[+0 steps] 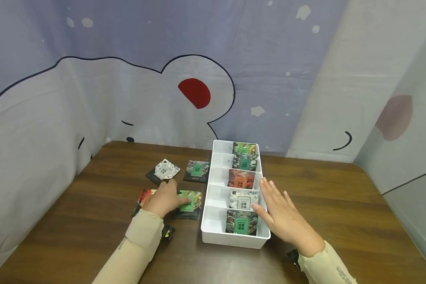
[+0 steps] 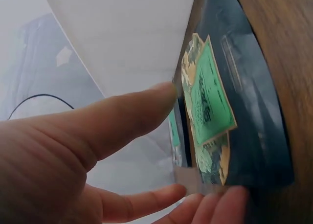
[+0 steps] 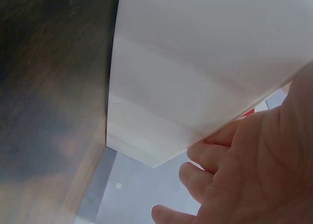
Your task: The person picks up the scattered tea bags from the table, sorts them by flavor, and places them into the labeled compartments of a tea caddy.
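Note:
My left hand [image 1: 165, 198] is over the table with its thumb above a green-and-yellow tea sachet [image 1: 191, 202]. In the left wrist view the thumb and fingers stand apart around that sachet, fingertips close to its edge; contact is unclear. Partly behind the left hand lies a red sachet [image 1: 145, 196]. My right hand [image 1: 282, 215] rests with extended fingers on the right rim of a white divided tray [image 1: 214, 236]. Inside the tray stand a green sachet [image 1: 241, 223] in front, then a white one [image 1: 243, 200], a red one [image 1: 241, 179], a dark green one [image 1: 245, 162] and a yellow-green one [image 1: 244, 148].
Beyond the left hand, a white sachet [image 1: 166, 169] lies on a dark one. Beside the tray's left wall lies a dark sachet with a green label [image 1: 197, 170]. A patterned curtain [image 1: 262, 71] hangs behind the wooden table [image 1: 326, 193].

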### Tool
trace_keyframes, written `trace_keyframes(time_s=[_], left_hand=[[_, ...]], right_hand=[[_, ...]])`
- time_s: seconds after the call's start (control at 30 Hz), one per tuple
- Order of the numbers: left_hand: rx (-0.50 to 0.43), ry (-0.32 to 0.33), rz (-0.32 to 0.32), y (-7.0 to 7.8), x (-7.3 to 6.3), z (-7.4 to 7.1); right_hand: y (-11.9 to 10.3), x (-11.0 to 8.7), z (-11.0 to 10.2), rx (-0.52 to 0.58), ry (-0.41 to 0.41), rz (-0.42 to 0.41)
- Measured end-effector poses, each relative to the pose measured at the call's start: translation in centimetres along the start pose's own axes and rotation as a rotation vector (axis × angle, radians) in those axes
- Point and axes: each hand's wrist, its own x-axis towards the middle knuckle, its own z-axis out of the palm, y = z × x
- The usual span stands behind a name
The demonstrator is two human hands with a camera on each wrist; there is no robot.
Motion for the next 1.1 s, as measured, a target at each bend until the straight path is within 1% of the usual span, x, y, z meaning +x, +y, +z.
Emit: trace_keyframes(time_s=[0.07,0.2,0.3,0.5,0.6,0.7,0.77,0.93,1.1], left_hand=[[-0.060,-0.012,0.001,-0.03,0.06,0.03],[-0.184,-0.063,0.017,-0.15,0.20,0.04],[-0.231,-0.097,0.029,-0.24,0.30,0.09],[-0.327,-0.119,0.006,-0.48,0.42,0.06],[-0.350,-0.125,0.011,-0.56,0.47,-0.13],[-0.353,-0.130,0.033,-0.48,0.44,-0.42],[-0.378,-0.141,0.042,-0.43,0.39,-0.57],[-0.461,-0.175,0.034,-0.36,0.28,-0.66],[-0.493,-0.181,0.040,-0.55,0.46,-0.58]], right_hand=[[-0.03,0.01,0.01,0.004,-0.001,0.003],[-0.05,0.08,0.05,0.009,0.000,0.005],[-0.04,0.09,0.04,0.012,0.000,0.005],[-0.05,0.06,0.03,0.017,-0.002,0.005],[-0.02,0.04,0.07,0.014,0.001,0.002],[0.03,0.03,0.10,0.014,0.001,0.001],[0.06,0.03,0.11,0.013,0.002,0.001],[0.15,0.05,0.16,0.010,0.006,-0.002],[0.23,0.09,0.32,0.007,0.010,-0.004]])
